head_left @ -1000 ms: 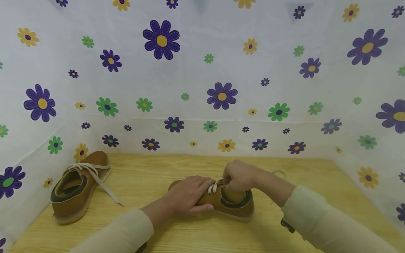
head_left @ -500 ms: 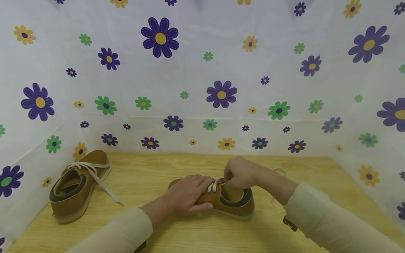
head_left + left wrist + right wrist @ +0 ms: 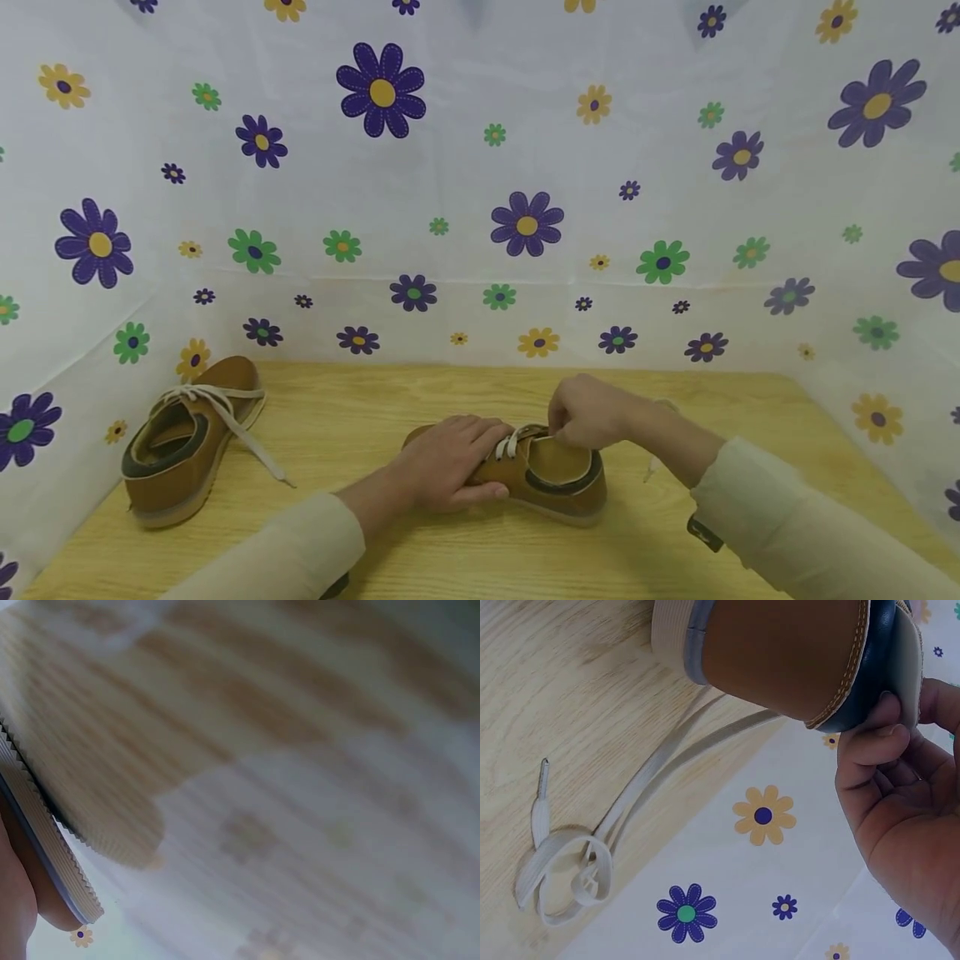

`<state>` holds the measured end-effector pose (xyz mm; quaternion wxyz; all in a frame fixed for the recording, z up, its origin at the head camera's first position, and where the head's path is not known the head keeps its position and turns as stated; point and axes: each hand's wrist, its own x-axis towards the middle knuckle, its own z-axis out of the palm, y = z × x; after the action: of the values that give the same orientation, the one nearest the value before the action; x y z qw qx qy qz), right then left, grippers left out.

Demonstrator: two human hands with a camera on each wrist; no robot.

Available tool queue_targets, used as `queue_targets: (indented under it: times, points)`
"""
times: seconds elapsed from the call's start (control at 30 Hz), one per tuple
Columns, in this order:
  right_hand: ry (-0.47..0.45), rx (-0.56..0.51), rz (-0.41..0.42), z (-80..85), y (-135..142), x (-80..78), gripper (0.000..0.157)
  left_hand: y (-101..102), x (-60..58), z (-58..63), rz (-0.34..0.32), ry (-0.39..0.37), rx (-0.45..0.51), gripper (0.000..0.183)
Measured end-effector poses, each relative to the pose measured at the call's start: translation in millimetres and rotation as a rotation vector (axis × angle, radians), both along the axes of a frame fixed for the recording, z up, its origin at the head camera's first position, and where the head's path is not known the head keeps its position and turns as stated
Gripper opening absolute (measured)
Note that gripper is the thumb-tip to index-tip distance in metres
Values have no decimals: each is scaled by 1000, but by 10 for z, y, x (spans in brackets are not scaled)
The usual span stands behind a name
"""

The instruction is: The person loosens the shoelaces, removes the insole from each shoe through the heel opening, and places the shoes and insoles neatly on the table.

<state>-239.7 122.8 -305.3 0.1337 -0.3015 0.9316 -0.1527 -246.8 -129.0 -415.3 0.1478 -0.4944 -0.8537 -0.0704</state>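
Observation:
A brown lace-up shoe [image 3: 576, 502] lies on the wooden table, toe to the left. My left hand [image 3: 448, 467] grips its front part, thumb on the near side and fingers across the top. At the shoe's opening, my right hand [image 3: 591, 412] pinches the edge of a tan insole [image 3: 558, 460], which stands raised inside. The right wrist view shows this insole [image 3: 909, 671] between thumb and fingers, its pale face above the dark collar. Only a bit of the sole [image 3: 45, 825] shows in the left wrist view.
A matching brown shoe [image 3: 168, 500] with a tied lace stands at the left, one lace end trailing on the table [image 3: 330, 417]. The held shoe's loose lace [image 3: 641, 776] lies behind it. A flowered cloth [image 3: 450, 183] surrounds the table on the back and sides.
My right hand has moved slightly to the right, and more of the tan insole shows in the opening. My left hand has stayed on the shoe.

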Motion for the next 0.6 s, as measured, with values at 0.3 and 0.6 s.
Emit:
queue_targets:
  times: [0.3,0.6]
  points:
    - [-62,-29,-28,21,84,5,15,11,-9,-11,-10,-7,17,71]
    - [-81,-30,-28,52,133,15,14,5,11,-4,3,-19,5,72]
